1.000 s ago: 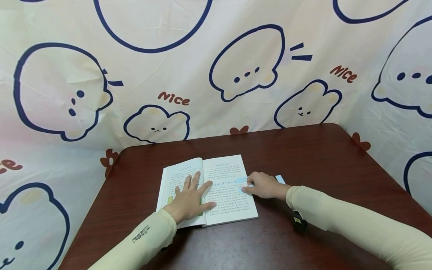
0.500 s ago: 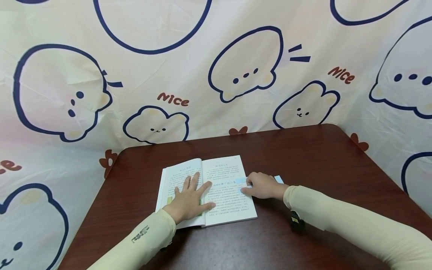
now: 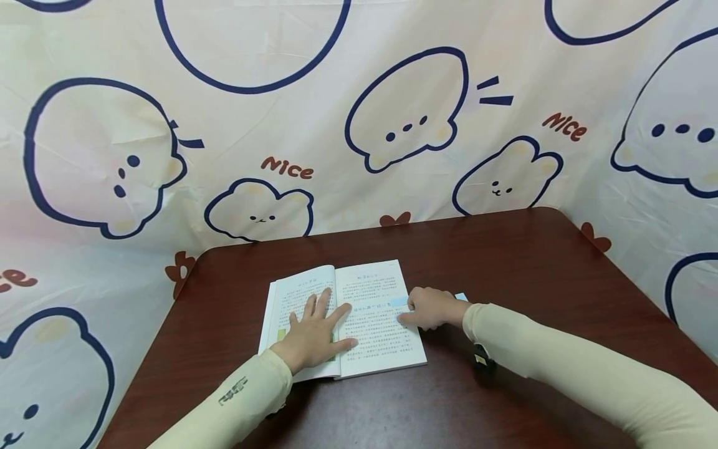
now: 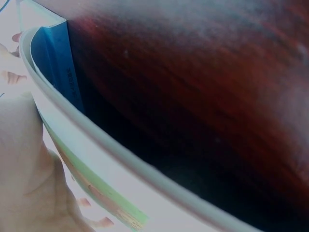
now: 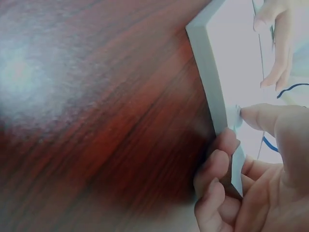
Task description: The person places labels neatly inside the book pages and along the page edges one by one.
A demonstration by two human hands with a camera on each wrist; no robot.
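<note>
An open book (image 3: 373, 349) with printed pages lies on the table in the head view. My left hand (image 3: 314, 330) rests on it with spread fingers, mostly over the left page and across the centre fold. At the right page's outer edge, my right hand (image 3: 432, 308) grips a light blue bookmark (image 3: 399, 301). One end of this strip lies on the page; the other shows beyond the hand. In the right wrist view, curled fingers (image 5: 217, 164) hold the bookmark (image 5: 236, 169) beside the page block, and the thumb touches the page. The palm hides part of the strip.
The dark red-brown table (image 3: 505, 249) extends around the book on all sides. A patterned cloth (image 3: 404, 93) hangs close behind the table and along its sides. The left wrist view shows the book's blue cover (image 4: 60, 63) beneath the curved pages.
My right wrist and hand have shifted slightly to the left, still gripping the bookmark. The head view has tilted a little. My left hand and the book stay in place.
</note>
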